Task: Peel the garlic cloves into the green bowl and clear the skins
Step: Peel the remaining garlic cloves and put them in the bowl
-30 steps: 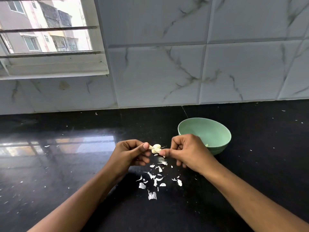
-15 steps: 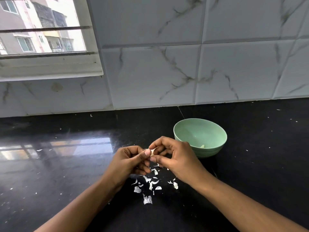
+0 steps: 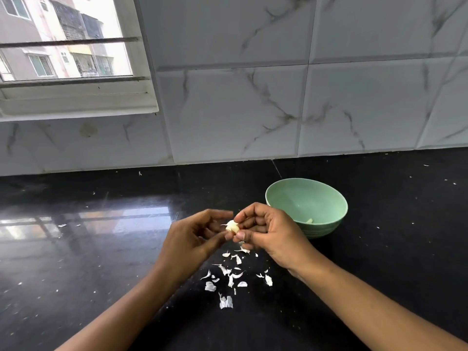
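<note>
My left hand (image 3: 192, 239) has let go, fingers loose; my right hand (image 3: 268, 234) keeps the garlic clove (image 3: 232, 226) pinched in its grip. The green bowl (image 3: 316, 196) lies just beyond that hand, to its right; skins (image 3: 233, 274) litter the tabletop (image 3: 379, 249) below.

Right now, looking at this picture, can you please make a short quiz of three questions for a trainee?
1. True or false: the green bowl stands to the left of the skins.
2. Where do the skins lie? A: in the bowl. B: on the black counter. C: on the window sill.
3. Fill the gap: the right hand pinches a garlic ____.
Key: 1 false; 2 B; 3 clove.
</note>
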Motion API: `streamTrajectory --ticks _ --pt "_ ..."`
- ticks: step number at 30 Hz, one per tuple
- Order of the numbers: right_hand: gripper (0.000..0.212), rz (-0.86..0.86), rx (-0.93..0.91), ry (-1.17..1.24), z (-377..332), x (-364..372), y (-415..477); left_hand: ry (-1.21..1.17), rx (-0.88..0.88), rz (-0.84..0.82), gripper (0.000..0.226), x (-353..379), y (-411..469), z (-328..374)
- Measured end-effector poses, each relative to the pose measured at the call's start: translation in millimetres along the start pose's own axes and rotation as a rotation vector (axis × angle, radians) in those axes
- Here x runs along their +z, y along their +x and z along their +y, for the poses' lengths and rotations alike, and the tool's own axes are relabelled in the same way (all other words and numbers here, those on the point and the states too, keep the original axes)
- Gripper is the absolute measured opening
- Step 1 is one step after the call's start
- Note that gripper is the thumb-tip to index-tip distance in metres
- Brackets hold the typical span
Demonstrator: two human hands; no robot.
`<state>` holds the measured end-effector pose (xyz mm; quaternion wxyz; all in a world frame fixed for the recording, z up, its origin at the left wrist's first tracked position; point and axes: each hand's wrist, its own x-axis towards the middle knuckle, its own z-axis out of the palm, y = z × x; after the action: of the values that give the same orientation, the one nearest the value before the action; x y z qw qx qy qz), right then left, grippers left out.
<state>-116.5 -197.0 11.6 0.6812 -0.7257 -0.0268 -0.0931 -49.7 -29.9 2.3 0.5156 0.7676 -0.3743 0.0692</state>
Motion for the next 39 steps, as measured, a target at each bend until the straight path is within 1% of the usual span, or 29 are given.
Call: streamTrajectory --ticks 1,3,4,5,6,7,8,9,10,11,12,13,14,15,17,20,25,27,29,30,31,32,33,35,36,39 --pt "0.019 0.002 0.001 -0.007 0 0 0 0.01 -0.014 0.022 0.01 -2 -1 1" --pt "0.02 0.008 0.005 -0.023 -1 0 0 0.075 -0.015 0.072 0.026 -4 -1 0" --pt "0.02 0.01 0.006 -0.027 -2 -1 -1 0.074 0.003 0.07 0.019 -3 0 -2" --pt "0.02 0.012 0.007 -0.027 -3 0 0 0.067 0.005 0.056 0.003 -4 1 -1" --pt "0.02 0.012 0.009 -0.025 -3 0 -1 0.066 0.01 0.055 0.023 -4 1 -2" --pt "0.02 0.014 0.012 -0.022 -3 0 -1 0.047 0.014 0.047 0.033 -3 1 -1" --pt "0.019 0.017 0.015 -0.018 -3 0 -1 0.028 0.003 0.065 0.029 -3 1 -1" --pt "0.017 0.02 0.019 -0.015 -3 0 -1 0.008 -0.019 0.08 0.012 -2 1 1" --pt "0.016 0.022 0.023 -0.013 -3 -1 -1 -0.034 -0.022 0.102 0.013 -3 0 2" --pt "0.013 0.023 0.027 -0.014 -3 -1 -1 -0.062 -0.032 0.145 0.033 -4 0 1" --pt "0.011 0.024 0.029 -0.02 -3 -1 0 -0.068 -0.034 0.166 0.04 -5 0 1" --pt "0.01 0.022 0.034 -0.026 -3 -1 0 -0.074 -0.016 0.177 0.035 -5 0 2" --pt "0.01 0.019 0.039 -0.026 -4 -1 -1 -0.096 -0.017 0.157 0.02 -5 1 2" --pt "0.009 0.016 0.044 -0.022 -4 0 -1 -0.115 -0.023 0.107 0.013 -5 1 3" --pt "0.009 0.005 0.055 -0.003 -4 0 -2 -0.097 0.002 0.029 0.026 -3 0 5" --pt "0.007 -0.024 0.083 0.031 -4 1 -3 -0.033 0.068 -0.003 0.022 -1 -1 1" --pt "0.004 -0.042 0.091 -0.005 -6 2 -4 -0.161 0.011 0.027 0.016 -3 0 -1" --pt "0.012 0.006 0.05 -0.118 -10 0 -5 -0.192 -0.026 0.062 0.014 -2 1 -1" --pt "0.035 0.062 0.018 -0.249 -14 -2 -5 -0.224 -0.067 0.094 0.012 -3 3 -1" --pt "0.047 0.069 0.026 -0.294 -15 -3 -5 -0.235 -0.075 0.101 0.012 -3 3 0" --pt "0.054 0.062 0.035 -0.321 -17 -4 -6 -0.243 -0.078 0.103 0.012 -3 3 0" --pt "0.054 0.049 0.037 -0.348 -17 -4 -7 -0.25 -0.078 0.103 0.011 -2 3 2" --pt "0.044 0.037 0.025 -0.373 -18 -4 -7 -0.257 -0.075 0.103 0.009 -2 2 3" --pt "0.016 0.028 -0.022 -0.401 -15 -4 -7 -0.283 -0.08 0.103 0.006 -2 3 3" --pt "0.006 0.018 -0.027 -0.388 -14 -4 -7 -0.306 -0.09 0.104 0.005 -2 3 3" --pt "0.028 0.0 0.004 -0.392 -11 -7 -7 -0.391 -0.127 0.119 0.006 -1 4 3"
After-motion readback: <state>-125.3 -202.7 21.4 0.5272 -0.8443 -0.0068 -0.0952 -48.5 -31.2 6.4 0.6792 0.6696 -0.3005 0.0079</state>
